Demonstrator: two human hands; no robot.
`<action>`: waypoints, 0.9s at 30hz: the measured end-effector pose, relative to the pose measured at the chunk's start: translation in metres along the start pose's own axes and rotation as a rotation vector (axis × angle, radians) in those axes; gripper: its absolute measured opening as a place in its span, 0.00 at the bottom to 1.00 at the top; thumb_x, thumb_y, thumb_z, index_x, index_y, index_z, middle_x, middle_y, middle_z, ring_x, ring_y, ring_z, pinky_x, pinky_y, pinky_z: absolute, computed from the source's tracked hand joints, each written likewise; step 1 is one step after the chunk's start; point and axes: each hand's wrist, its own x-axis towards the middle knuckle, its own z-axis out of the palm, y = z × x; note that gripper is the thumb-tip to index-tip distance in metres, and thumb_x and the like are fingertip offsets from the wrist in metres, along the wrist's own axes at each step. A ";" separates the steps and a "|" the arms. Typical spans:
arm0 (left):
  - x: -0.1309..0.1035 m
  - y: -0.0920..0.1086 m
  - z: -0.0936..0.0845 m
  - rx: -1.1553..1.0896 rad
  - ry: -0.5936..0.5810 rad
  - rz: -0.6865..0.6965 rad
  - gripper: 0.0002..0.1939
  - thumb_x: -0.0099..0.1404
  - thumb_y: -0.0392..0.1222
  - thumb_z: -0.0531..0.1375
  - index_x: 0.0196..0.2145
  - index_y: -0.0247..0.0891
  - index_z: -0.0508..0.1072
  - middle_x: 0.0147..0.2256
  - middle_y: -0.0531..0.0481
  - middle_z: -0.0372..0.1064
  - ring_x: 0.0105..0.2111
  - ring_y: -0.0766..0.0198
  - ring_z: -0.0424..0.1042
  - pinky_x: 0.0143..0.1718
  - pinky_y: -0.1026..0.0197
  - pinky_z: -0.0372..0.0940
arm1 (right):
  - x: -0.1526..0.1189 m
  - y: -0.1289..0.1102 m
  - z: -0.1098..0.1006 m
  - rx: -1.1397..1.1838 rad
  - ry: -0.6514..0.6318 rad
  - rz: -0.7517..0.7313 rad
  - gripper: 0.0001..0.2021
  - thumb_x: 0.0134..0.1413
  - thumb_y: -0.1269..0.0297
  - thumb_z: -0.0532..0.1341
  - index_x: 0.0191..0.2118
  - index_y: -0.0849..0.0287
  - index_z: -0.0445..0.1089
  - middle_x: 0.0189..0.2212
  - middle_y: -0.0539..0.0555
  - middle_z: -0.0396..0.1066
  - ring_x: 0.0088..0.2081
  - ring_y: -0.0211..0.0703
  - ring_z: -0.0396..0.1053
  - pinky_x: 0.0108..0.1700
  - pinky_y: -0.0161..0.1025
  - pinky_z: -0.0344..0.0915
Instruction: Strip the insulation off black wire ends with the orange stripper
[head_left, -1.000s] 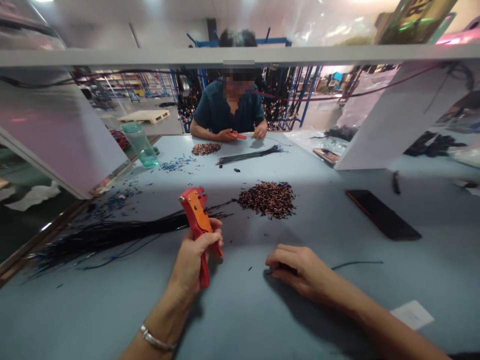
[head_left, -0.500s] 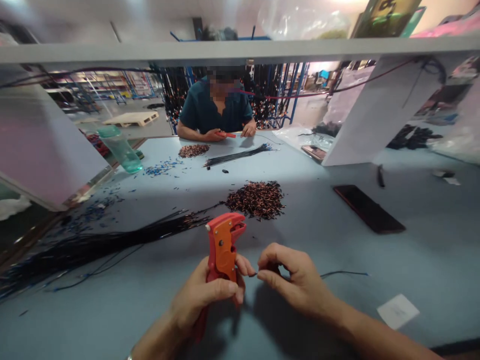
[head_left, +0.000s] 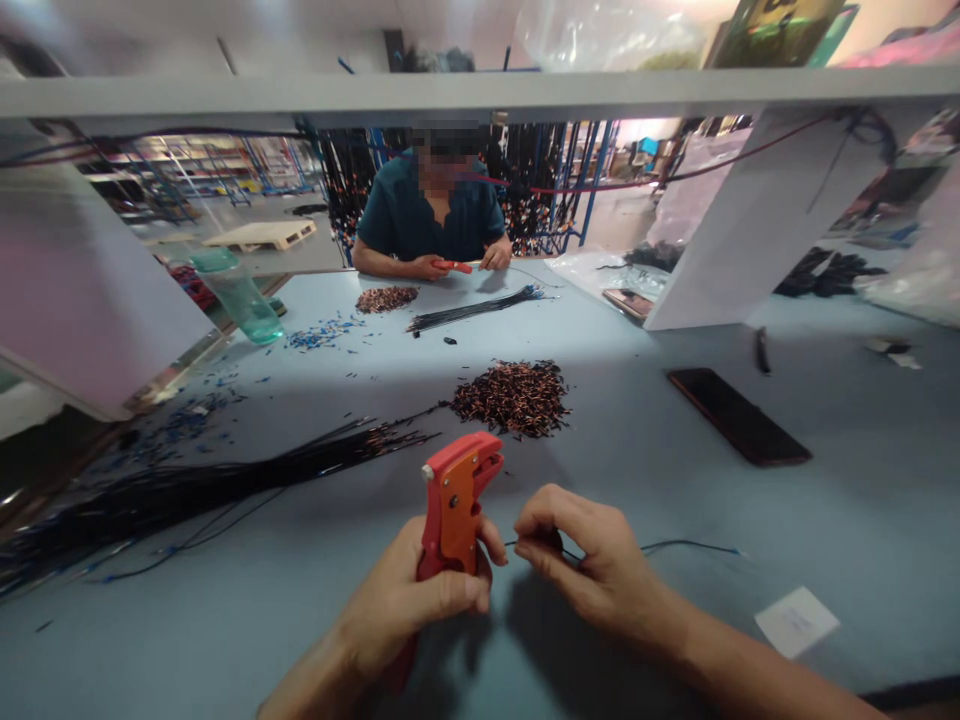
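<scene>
My left hand [head_left: 427, 590] is wrapped round the handle of a red and orange wire stripper [head_left: 456, 500], held upright with its jaws at the top right. A thin black wire [head_left: 690, 544] is pinched between the thumb and fingers of my right hand [head_left: 577, 550]; one short end points at the tool, and the other runs out to the right behind the hand. Beyond the tool lies a pile of small black and copper pieces [head_left: 514, 400]. To the left stretches a long bundle of black wires [head_left: 277, 475].
A phone [head_left: 739, 415] and a white paper square [head_left: 796, 622] lie at the right. Blue scraps [head_left: 322, 333] and a green bottle [head_left: 240, 297] are at the left. Across the table, a person [head_left: 431, 215] holds a red tool. A shelf [head_left: 480, 92] crosses above.
The wire stripper has shifted slightly right and down with my left hand. My left fingertips have moved apart from the wire's short end. My right hand has barely moved.
</scene>
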 end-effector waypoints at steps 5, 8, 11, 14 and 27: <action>-0.001 0.002 0.002 -0.060 0.025 0.008 0.12 0.52 0.40 0.64 0.37 0.37 0.76 0.32 0.48 0.70 0.29 0.63 0.67 0.33 0.61 0.59 | 0.001 0.001 0.001 -0.009 -0.014 -0.033 0.05 0.57 0.74 0.58 0.33 0.57 0.66 0.26 0.48 0.65 0.26 0.35 0.62 0.28 0.31 0.59; -0.001 0.002 0.002 -0.078 0.025 0.023 0.11 0.52 0.39 0.65 0.36 0.37 0.76 0.32 0.49 0.70 0.29 0.64 0.68 0.33 0.62 0.61 | 0.000 0.001 0.001 -0.005 -0.032 -0.032 0.05 0.57 0.74 0.58 0.33 0.57 0.65 0.27 0.48 0.66 0.27 0.35 0.62 0.29 0.31 0.59; 0.000 0.001 0.002 -0.099 0.019 0.029 0.12 0.54 0.39 0.65 0.38 0.37 0.76 0.32 0.49 0.71 0.30 0.65 0.69 0.33 0.63 0.62 | -0.001 0.001 0.001 -0.002 -0.040 -0.025 0.05 0.57 0.75 0.58 0.33 0.57 0.65 0.27 0.49 0.66 0.27 0.35 0.63 0.29 0.31 0.59; 0.000 0.000 0.001 -0.101 0.005 0.028 0.13 0.54 0.40 0.66 0.39 0.38 0.76 0.32 0.49 0.71 0.30 0.65 0.69 0.33 0.63 0.63 | -0.001 0.001 0.001 0.002 -0.038 -0.038 0.05 0.57 0.75 0.58 0.33 0.57 0.66 0.27 0.49 0.67 0.28 0.35 0.63 0.30 0.31 0.60; 0.001 0.003 -0.001 -0.140 0.169 0.006 0.11 0.51 0.40 0.67 0.34 0.35 0.78 0.29 0.47 0.72 0.27 0.63 0.70 0.31 0.61 0.65 | 0.003 0.002 -0.008 -0.064 -0.120 -0.008 0.04 0.60 0.69 0.58 0.35 0.59 0.69 0.26 0.50 0.68 0.26 0.36 0.65 0.29 0.32 0.62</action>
